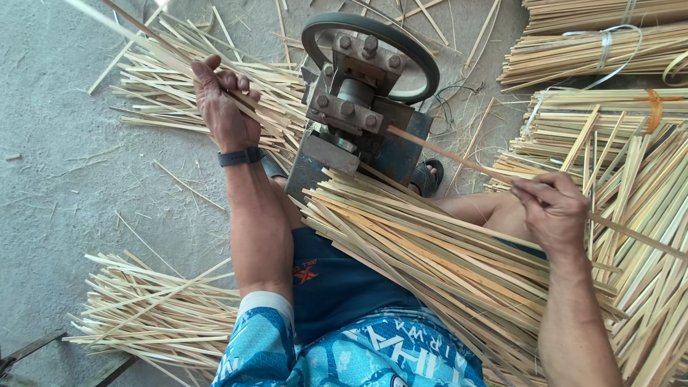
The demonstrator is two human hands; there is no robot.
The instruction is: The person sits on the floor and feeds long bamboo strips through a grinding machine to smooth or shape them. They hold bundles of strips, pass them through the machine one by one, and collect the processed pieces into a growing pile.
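A bamboo strip point(459, 159) runs from the splitting machine point(358, 107) into the right hand point(552, 208), pinched tight. Beyond the machine, the left hand point(222, 107) closes on thinner slivers point(154, 39) — loose bundles point(423, 251) lie beneath both grips.

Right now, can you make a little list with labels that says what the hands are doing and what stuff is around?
Left hand: grips thin strips coming out of the machine's far side
Right hand: pinches one bamboo strip, which runs into the machine
Machine: dark metal, bolted block, wheel behind
Lap: pile of strips lying across it
Floor: grey, with loose strips
Top right: tied bundles
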